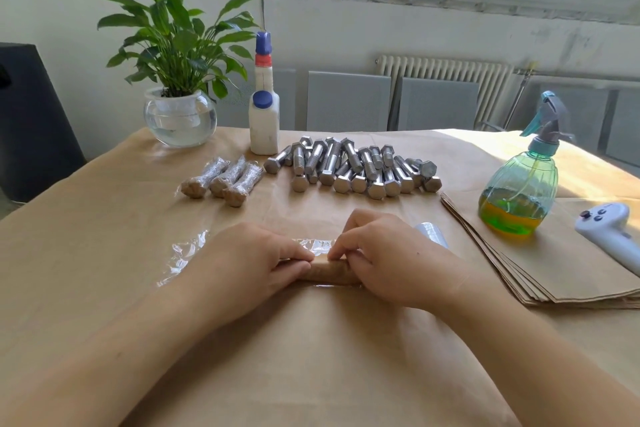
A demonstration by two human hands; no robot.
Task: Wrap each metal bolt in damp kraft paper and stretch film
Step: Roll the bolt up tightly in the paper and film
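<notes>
A bolt rolled in brown kraft paper lies crosswise on a sheet of clear stretch film in the middle of the table. My left hand grips its left end and my right hand pinches the film and the roll at its right part. Several bare metal bolts lie in a heap behind. Three wrapped bolts lie to their left. A film roll shows partly behind my right hand.
A stack of kraft paper sheets lies at the right, with a green spray bottle on it and a white controller beside. A white bottle and a potted plant in a glass bowl stand at the back.
</notes>
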